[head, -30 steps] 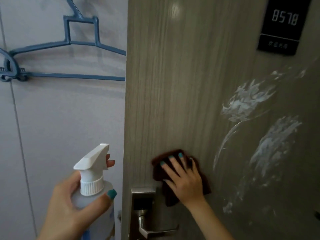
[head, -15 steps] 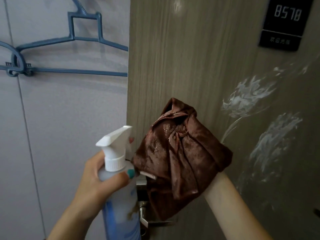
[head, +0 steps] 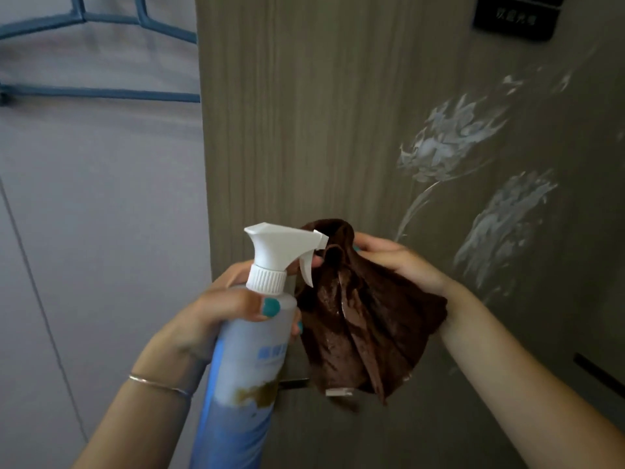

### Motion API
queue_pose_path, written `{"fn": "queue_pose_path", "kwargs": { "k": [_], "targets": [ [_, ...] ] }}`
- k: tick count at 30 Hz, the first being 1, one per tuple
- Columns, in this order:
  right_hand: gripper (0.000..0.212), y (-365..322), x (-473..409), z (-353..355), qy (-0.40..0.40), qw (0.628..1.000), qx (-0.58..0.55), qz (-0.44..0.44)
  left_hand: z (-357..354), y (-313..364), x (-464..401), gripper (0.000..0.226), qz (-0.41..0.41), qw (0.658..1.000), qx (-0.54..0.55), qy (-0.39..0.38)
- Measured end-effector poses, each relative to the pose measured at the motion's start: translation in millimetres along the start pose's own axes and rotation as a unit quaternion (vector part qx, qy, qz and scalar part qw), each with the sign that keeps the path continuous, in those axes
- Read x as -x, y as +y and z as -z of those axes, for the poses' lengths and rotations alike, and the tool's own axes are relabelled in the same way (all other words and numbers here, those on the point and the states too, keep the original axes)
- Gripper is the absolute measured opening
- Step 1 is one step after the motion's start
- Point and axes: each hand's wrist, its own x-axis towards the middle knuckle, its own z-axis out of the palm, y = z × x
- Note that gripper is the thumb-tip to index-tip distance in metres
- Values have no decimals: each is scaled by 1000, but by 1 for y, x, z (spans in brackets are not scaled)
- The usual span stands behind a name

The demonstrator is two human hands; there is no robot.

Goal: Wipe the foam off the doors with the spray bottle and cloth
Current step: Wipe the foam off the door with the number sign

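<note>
At lower left the left hand grips the spray bottle, its nozzle aimed at the bunched brown cloth in mid-frame, held by the right hand. White foam smears the wood-grain door at right.

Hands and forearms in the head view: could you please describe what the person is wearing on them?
Both forearms are bare, with no sleeves or gloves in view. The left hand has teal nail polish, clearest on the thumbnail, and a thin metallic bangle circles that wrist. The right hand shows a sliver of the same teal at a fingertip; no ring, watch or bracelet is visible on it.
</note>
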Motion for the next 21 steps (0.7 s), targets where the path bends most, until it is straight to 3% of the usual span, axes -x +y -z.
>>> {"fn": "queue_pose_path", "kwargs": {
  "k": [1, 3, 6, 8, 11, 14, 17, 19, 21],
  "targets": [
    [48, 1, 1, 1, -13, 1000, 0, -1, -2, -3, -8, 56, 10, 1000, -21, 15],
    [50, 7, 2, 9, -18, 999, -8, -34, -6, -9, -18, 20, 58, 991, -84, 83],
    [46, 14, 2, 19, -13, 997, -4, -72, -13, -12, -15, 8, 80, 990, -91, 72],
    [38, 12, 2, 18, -22, 997, 24, -67, -17, -12, -17, 37, 75, 992, -91, 38],
    [41, 10, 1, 13, -18, 998, 37, -48, -14, -15, -19, 56, 51, 992, -94, 69],
    [58, 17, 4, 7, 4, 996, 81, -26, -15, -15, -21, 59, 46, 993, -48, 102],
    [87, 28, 14, -2, -8, 974, 227, -11, -14, -14, -19, 59, 42, 990, -25, 131],
    [87, 30, 16, -1, -4, 946, 323, 9, -12, -10, -16, 56, 40, 990, -33, 131],
    [70, 25, 13, 5, 52, 936, 348, 27, -6, -5, -9, 52, 40, 989, -45, 138]
  ]
}}
